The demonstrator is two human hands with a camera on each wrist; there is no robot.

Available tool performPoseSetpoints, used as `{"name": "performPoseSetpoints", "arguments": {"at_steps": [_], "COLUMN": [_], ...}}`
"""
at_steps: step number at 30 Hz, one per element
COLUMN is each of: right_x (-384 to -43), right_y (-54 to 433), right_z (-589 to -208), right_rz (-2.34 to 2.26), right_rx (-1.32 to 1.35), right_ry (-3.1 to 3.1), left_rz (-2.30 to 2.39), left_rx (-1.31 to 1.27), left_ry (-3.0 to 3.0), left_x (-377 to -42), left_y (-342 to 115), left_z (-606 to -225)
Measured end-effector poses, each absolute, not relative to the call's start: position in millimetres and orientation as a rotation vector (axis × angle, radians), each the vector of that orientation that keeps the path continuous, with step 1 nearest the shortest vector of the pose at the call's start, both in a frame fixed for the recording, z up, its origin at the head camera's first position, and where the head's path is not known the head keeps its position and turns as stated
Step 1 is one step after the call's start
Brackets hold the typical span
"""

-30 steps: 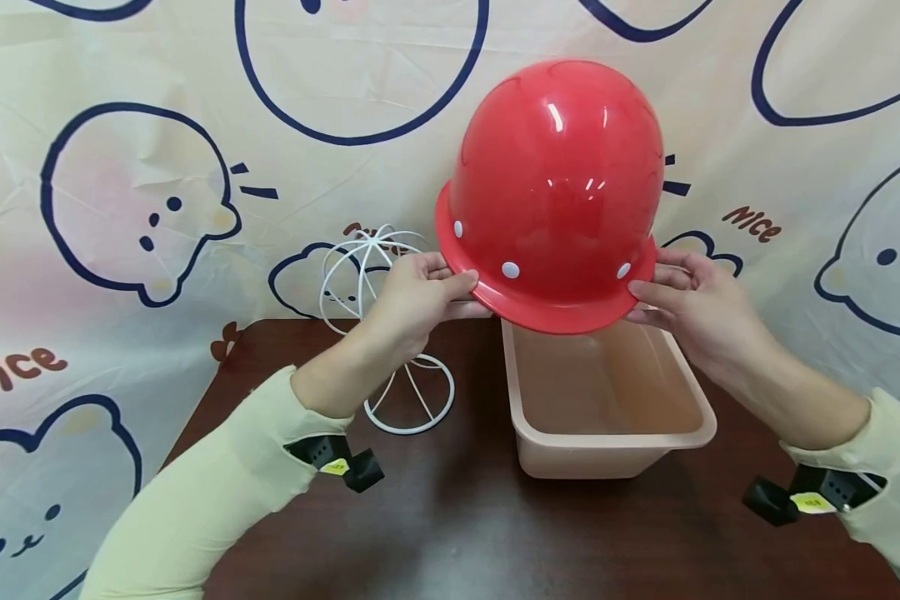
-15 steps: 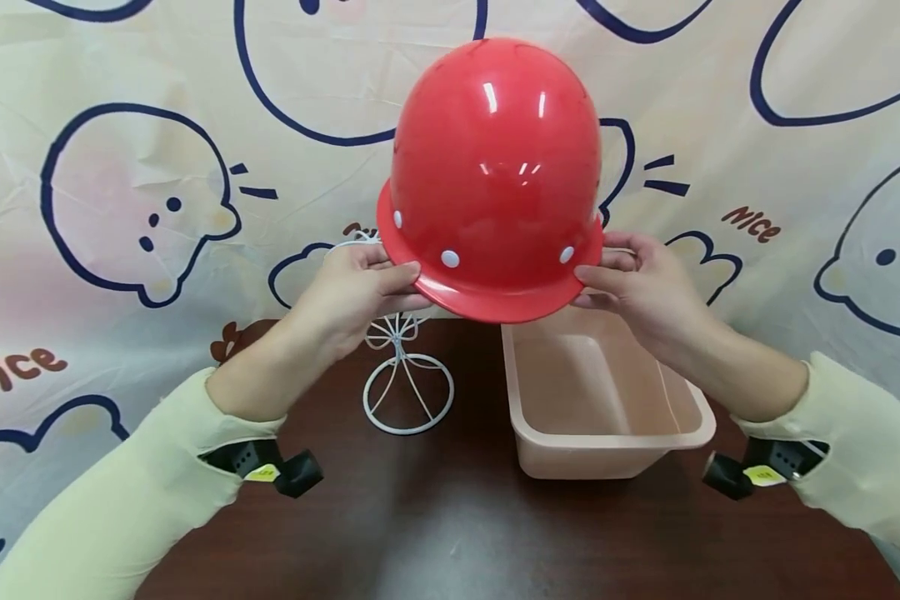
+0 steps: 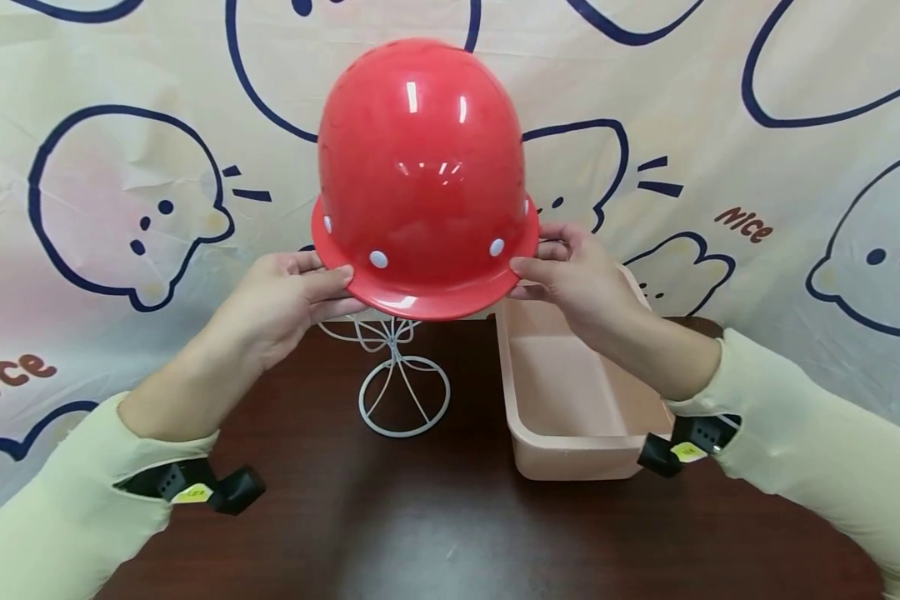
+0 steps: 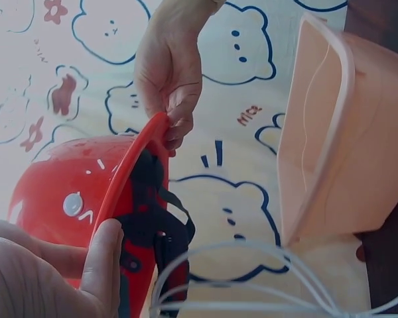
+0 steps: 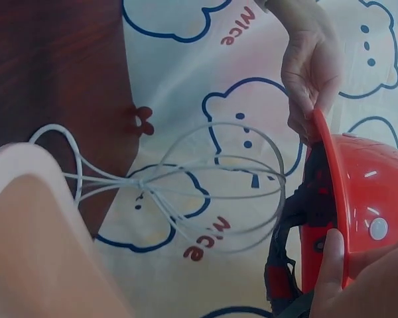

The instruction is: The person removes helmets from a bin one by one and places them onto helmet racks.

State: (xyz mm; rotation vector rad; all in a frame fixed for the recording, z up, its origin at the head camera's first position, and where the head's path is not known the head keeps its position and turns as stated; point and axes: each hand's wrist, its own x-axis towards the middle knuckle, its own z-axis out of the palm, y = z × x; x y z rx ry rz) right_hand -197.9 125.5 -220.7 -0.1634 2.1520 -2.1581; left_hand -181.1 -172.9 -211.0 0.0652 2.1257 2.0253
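Observation:
Both hands hold up a glossy red hard hat [image 3: 423, 167] by its brim, dome upward. The left hand [image 3: 285, 300] pinches the left side of the brim, thumb on top and fingers beneath. On the opposite side the right hand [image 3: 581, 279] grips the brim the same way. Dark straps [image 4: 149, 192] show inside the hat in the left wrist view. Below and behind it in the head view is a white wire stand [image 3: 405, 396] with a round base. Its cage-like top is hidden there by the hat, but the right wrist view shows the wire cage [image 5: 215, 192] beside the straps.
A pale pink plastic bin [image 3: 577, 446] stands on the dark brown table [image 3: 450, 533] right of the stand, partly behind the right forearm. A cartoon-print cloth [image 3: 720, 167] hangs behind the table. Black wrist cameras sit on both sleeves.
Both hands have carried the hard hat leftward, from above the bin to over the wire stand, and slightly upward. Bin and stand have stayed in place.

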Motion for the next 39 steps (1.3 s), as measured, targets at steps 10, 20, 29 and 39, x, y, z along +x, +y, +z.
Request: {"name": "performPoseSetpoints", "arguments": {"at_steps": [10,20,29,39], "right_x": [-204.2,-210.6,-210.8,-213.2], "right_y": [86.1,58.7,52.4,47.3], "right_z": [-232.5,-247.8,-269.1,-292.0], "right_rz": [-2.206,-2.244,-2.226,-2.199], "right_rx": [-0.139,-0.082,-0.066,-0.008], "right_ry": [2.102,2.055,2.025,2.012], "left_rz": [1.984,2.076,2.005,1.990], "left_rx": [0.046,0.009,-0.027,-0.023], "left_ry": [2.150,2.005,2.049,2.038], "left_x": [-185.1,-186.8,-188.5,-188.8], "left_y": [-215.6,-242.5,-249.5,-252.2], "left_z": [-223.9,-236.8,-258.0,-281.5]}}
